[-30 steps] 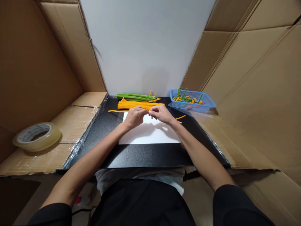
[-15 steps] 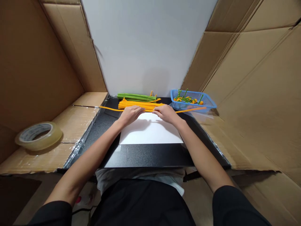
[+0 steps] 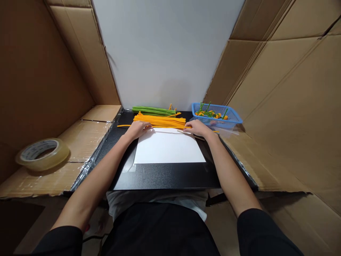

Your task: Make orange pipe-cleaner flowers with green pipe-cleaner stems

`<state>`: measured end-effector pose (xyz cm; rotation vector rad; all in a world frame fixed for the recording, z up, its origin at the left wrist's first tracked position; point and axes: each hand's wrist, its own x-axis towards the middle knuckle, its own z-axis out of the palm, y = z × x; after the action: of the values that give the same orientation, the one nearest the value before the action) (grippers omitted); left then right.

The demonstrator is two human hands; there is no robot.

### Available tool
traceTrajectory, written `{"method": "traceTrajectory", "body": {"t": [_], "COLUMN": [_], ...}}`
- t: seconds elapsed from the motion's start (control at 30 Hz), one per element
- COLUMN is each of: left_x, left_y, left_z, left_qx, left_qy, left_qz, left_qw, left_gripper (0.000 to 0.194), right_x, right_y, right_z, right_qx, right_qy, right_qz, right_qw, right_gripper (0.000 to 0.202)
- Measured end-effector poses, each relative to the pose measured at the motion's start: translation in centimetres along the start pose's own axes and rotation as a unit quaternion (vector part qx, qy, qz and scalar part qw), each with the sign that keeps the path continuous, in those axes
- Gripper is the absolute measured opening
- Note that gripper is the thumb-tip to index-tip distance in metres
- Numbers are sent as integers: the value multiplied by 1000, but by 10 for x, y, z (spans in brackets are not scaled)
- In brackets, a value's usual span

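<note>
An orange pipe cleaner (image 3: 123,125) runs sideways along the far edge of a white sheet (image 3: 170,147), its ends sticking out beyond both hands. My left hand (image 3: 139,129) has its fingers closed around it near the sheet's far left corner. Toward the other end, my right hand (image 3: 197,127) pinches the same strand near the far right corner; its fingertips are partly hidden. Just below the right fingers, a thin pale stick (image 3: 190,134) slants across the sheet's edge. Right behind the hands lies a bundle of orange pipe cleaners (image 3: 160,121).
Green pipe cleaners (image 3: 153,111) lie behind the orange bundle. A blue basket (image 3: 231,121) at the back right holds several small orange and green pieces. On the left cardboard ledge sits a tape roll (image 3: 57,156). Cardboard walls flank the black table (image 3: 165,177).
My hands have moved apart along the orange pipe cleaner, left hand leftward and right hand rightward. Less of the strand sticks out on each side, and the pale stick now shows.
</note>
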<state>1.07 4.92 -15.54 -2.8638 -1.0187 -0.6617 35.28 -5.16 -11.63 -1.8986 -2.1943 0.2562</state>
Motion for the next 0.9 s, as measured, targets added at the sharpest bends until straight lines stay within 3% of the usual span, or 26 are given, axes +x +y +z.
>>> {"method": "traceTrajectory", "body": {"t": [0.13,0.23,0.4,0.5,0.57,0.73,0.8,0.83,0.9], "left_x": [0,1,8,13,15,15,13,12,9], "left_y": [-2,7,52,77,83,57,39,31,19], "left_z": [1,-4,-9,-3,2,-2,-6,-7,-6], "left_qx": [-6,-19,-85,-215,-244,-226,-209,-196,-152], "left_qy": [0,10,68,12,8,42,76,79,66], "left_qz": [-17,12,88,75,53,-6,-37,-49,-67], "left_qw": [1000,1000,990,974,968,973,974,976,984], "left_gripper": [28,30,49,35,29,31,30,29,26], "right_x": [0,-1,-3,-3,-2,2,5,6,8], "right_y": [3,-5,-45,-68,-72,-43,-29,-23,-16], "right_z": [4,5,9,14,16,12,10,9,8], "right_qx": [-23,-30,-45,-22,4,51,169,268,457], "right_qy": [-26,-35,-20,7,15,51,91,113,141], "right_qz": [16,5,-28,-72,-87,-58,-26,-3,42], "right_qw": [999,999,998,997,996,996,981,957,877], "right_gripper": [25,19,17,20,19,12,11,13,24]}}
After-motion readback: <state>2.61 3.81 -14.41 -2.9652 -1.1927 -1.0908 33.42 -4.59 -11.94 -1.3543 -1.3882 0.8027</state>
